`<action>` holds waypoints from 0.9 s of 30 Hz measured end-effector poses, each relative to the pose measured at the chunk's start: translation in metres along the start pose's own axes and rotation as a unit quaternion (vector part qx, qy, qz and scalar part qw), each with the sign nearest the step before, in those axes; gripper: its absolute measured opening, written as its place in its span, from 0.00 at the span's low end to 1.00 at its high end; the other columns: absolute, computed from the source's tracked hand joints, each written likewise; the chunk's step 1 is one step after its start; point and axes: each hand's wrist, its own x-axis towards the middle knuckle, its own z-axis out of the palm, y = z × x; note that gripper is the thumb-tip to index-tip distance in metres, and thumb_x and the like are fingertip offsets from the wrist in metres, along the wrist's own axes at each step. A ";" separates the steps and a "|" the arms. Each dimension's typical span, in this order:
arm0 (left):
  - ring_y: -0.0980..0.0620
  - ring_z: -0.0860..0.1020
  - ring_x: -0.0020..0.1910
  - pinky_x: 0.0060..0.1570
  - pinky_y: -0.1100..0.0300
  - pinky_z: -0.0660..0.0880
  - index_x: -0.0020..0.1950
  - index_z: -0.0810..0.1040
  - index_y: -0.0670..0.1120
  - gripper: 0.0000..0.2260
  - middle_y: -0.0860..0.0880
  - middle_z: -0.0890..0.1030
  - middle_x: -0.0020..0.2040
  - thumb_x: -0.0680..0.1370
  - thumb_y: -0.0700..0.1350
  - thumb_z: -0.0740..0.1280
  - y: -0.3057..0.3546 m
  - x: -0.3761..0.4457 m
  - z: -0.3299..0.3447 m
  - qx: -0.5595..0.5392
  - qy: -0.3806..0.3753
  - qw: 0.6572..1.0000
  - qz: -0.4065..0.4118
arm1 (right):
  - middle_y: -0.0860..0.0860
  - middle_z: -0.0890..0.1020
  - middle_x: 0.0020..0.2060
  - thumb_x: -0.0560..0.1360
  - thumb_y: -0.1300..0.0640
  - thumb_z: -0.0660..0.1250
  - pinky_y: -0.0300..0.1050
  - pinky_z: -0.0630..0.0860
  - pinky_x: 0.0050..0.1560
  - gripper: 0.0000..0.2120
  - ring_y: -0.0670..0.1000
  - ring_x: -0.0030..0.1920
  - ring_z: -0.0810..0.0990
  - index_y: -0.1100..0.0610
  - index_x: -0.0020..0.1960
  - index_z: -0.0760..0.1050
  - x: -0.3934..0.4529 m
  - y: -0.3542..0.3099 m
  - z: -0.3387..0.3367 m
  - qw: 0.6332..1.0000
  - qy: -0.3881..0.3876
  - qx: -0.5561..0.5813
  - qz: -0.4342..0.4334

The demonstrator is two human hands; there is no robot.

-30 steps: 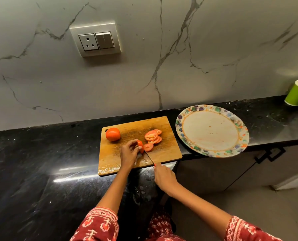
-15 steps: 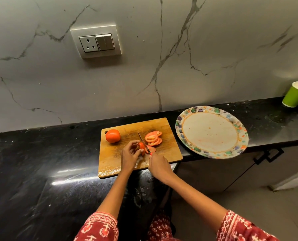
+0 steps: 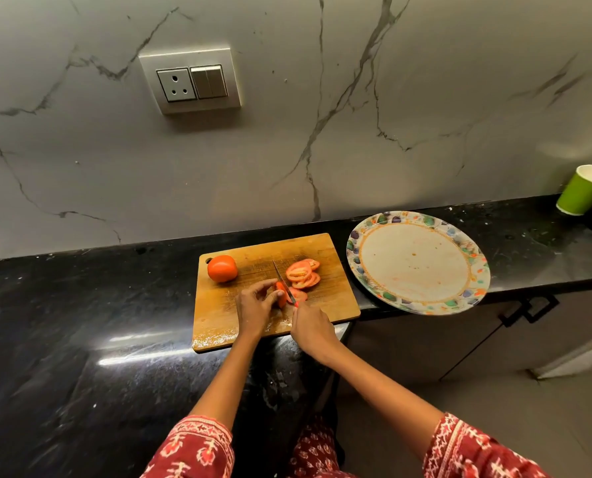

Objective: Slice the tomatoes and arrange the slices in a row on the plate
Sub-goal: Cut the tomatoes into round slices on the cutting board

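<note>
Mid-slicing here — the left hand pinches the last chunk of tomato on the cutting board while the right hand grips the knife, blade down right beside it. Finished slices sit just right; a whole tomato waits far left. Next probably another thin cut, fingertips tucked — the plate is bare. Black stone counter, marble wall, green cup far right.
</note>
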 end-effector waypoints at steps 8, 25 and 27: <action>0.53 0.79 0.45 0.42 0.79 0.70 0.50 0.82 0.38 0.11 0.45 0.83 0.46 0.69 0.34 0.73 0.004 0.001 0.001 0.023 -0.002 1.000 0.021 | 0.60 0.74 0.60 0.81 0.58 0.53 0.51 0.71 0.53 0.15 0.61 0.60 0.74 0.63 0.64 0.67 0.012 -0.011 -0.004 1.000 0.000 0.009 0.001; 0.55 0.79 0.42 0.38 0.78 0.72 0.52 0.81 0.35 0.10 0.42 0.82 0.47 0.71 0.32 0.70 0.005 -0.002 0.003 0.001 0.025 1.000 0.003 | 0.61 0.76 0.58 0.82 0.57 0.50 0.52 0.71 0.51 0.15 0.62 0.59 0.75 0.63 0.64 0.66 0.015 -0.005 0.009 1.000 -0.001 -0.028 -0.008; 0.55 0.79 0.43 0.39 0.78 0.72 0.52 0.81 0.36 0.11 0.43 0.82 0.47 0.71 0.32 0.70 0.002 -0.001 0.003 -0.004 0.025 1.000 0.000 | 0.61 0.76 0.58 0.82 0.57 0.50 0.52 0.71 0.52 0.14 0.62 0.59 0.74 0.63 0.64 0.66 0.009 0.000 0.014 0.999 -0.003 -0.042 -0.008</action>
